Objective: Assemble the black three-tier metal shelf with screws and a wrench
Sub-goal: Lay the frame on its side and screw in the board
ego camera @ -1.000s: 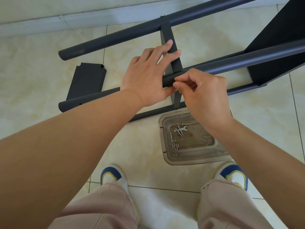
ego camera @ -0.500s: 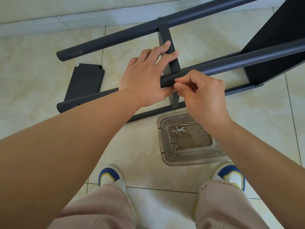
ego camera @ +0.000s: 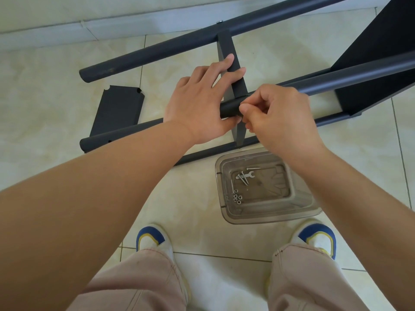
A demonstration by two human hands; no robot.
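Clear plastic tray point(ego camera: 298, 212) sits nearest you on the floor, lower centre of the frame, holding the wrench point(ego camera: 245, 175), loose screws point(ego camera: 243, 178) and a cluster of nuts point(ego camera: 237, 197).

Your right hand point(ego camera: 277, 114) is directly above it, fingertips pinched tight at the point where the raised tube point(ego camera: 350, 80) meets the flat crossbar point(ego camera: 233, 72). Judged, you are seating a small fastener there. The fastener itself is hidden by your fingers; I cannot confirm what you hold.

Your left hand point(ego camera: 203, 102) lies immediately left of the right, fingers straight across the crossbar, thumb under the tube end, steadying it.

The tube's long axis runs from frame centre toward the upper right; the joint sits between your two hands, the right one on it.

Farther off lie a loose shelf panel point(ego camera: 116, 111) at left, the far tube point(ego camera: 179, 47), and a fitted panel point(ego camera: 379, 52) cut off at the upper right edge.
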